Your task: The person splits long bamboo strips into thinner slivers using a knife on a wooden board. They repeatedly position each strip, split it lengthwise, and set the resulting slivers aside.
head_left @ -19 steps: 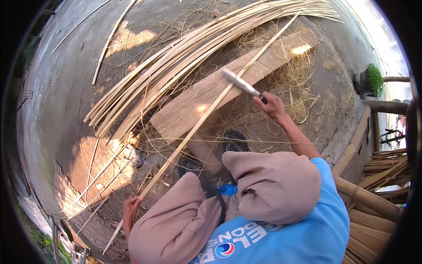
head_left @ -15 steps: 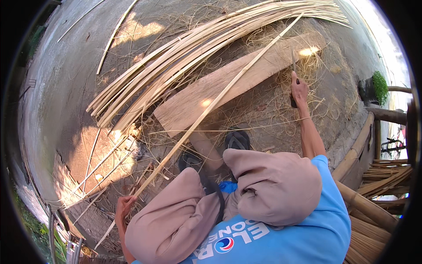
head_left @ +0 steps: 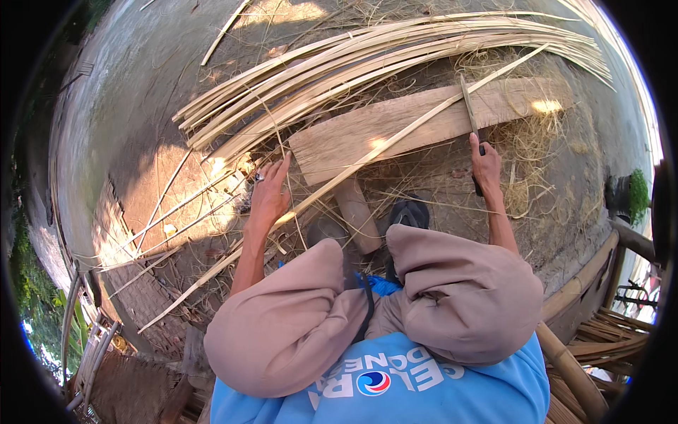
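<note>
My left hand [head_left: 268,194] is open, its fingers spread, just left of a long pale bamboo strip [head_left: 346,177]. A thin curling fibre [head_left: 277,126] passes by its index fingertip; whether they touch I cannot tell. The strip slants across a wooden plank [head_left: 332,145], from the ground at lower left to the far right. My right hand [head_left: 486,168] is closed around the dark handle of a knife [head_left: 469,104]. The knife's long blade points away from me, over the plank and next to the strip.
A bundle of split bamboo strips [head_left: 311,78] lies beyond the plank. Tangled shavings [head_left: 526,159] cover the ground at right. A short log [head_left: 357,212] sits under the plank's near side. Bamboo poles [head_left: 572,283] and a potted plant [head_left: 635,194] stand at right.
My left hand has let go of the strip's near end and moved forward, its fingers now spread. The knife blade has come nearer the strip. The whole view has shifted.
</note>
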Demonstrator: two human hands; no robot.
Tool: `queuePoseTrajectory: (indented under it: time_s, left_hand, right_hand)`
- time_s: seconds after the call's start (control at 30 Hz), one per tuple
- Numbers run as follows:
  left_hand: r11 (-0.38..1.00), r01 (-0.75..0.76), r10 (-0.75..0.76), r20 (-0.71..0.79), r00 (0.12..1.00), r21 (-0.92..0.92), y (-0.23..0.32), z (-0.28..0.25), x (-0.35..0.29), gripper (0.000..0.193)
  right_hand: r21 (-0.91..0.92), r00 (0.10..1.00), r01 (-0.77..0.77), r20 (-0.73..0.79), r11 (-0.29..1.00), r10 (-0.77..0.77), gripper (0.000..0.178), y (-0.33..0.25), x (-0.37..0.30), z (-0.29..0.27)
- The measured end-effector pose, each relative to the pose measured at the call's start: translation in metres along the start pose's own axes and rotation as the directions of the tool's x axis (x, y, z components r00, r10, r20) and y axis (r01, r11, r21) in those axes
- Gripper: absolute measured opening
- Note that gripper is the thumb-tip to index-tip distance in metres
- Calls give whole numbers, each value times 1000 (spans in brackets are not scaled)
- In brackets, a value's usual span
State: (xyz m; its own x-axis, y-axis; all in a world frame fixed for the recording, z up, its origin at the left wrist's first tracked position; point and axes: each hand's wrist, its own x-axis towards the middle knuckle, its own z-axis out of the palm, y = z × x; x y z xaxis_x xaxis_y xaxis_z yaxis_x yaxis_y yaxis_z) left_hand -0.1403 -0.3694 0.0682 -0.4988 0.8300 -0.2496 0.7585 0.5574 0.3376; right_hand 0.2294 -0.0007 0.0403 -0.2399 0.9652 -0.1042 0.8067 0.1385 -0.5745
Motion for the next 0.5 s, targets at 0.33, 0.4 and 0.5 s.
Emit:
queuePoseTrajectory:
  time_s: [0.33,0.4,0.5]
  left_hand:
    - [738,228,-99,233,967,-635,-21,18,10,58]
    - [855,-18,-14,-57,998,-519,-26,31,7,53]
    - [844,-65,-20,-152,988,-532,-21,39,8,40]
  right_hand:
    - [75,1000,-25,-12,997,26,73,11,-3,18]
    - [88,999,-32,-13,996,33,72,5,-3,21]
    - [103,999,-31,-22,994,33,72,5,-4,21]
